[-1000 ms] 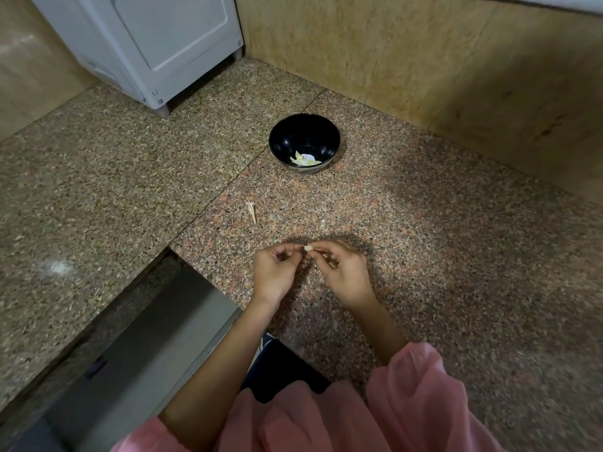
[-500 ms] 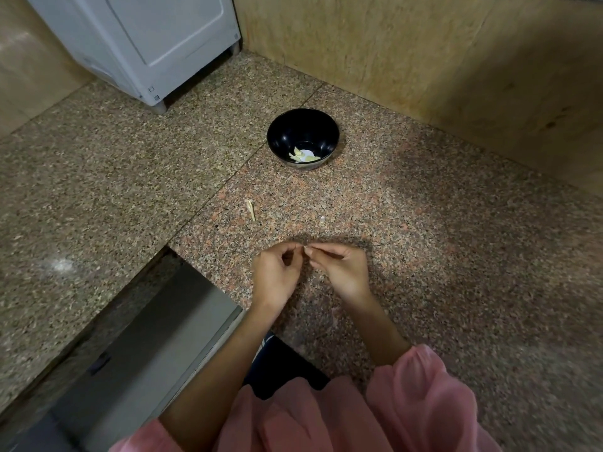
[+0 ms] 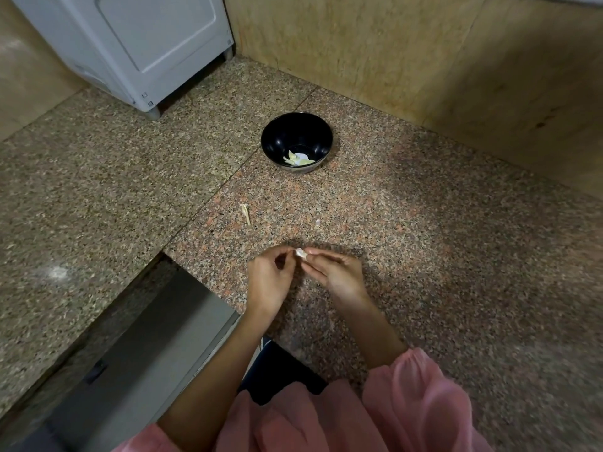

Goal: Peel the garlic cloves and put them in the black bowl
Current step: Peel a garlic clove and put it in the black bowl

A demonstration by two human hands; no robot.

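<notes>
A small pale garlic clove [image 3: 301,253] is held between the fingertips of both hands, just above the granite counter. My left hand [image 3: 268,281] pinches it from the left with curled fingers. My right hand [image 3: 336,272] pinches it from the right with thumb and forefinger. The black bowl [image 3: 277,138] stands farther back on the counter, well apart from my hands. Several pale peeled cloves [image 3: 298,159] lie at its bottom.
A dry garlic stem piece [image 3: 246,214] and a small scrap of skin [image 3: 317,222] lie on the counter between bowl and hands. A grey appliance [image 3: 137,47] stands at the back left. Tiled walls close off the back. The counter edge drops off at the lower left.
Both hands stay together over the same spot, fingers working at the clove. More of the pale clove shows between the fingertips now. The bowl has not moved.
</notes>
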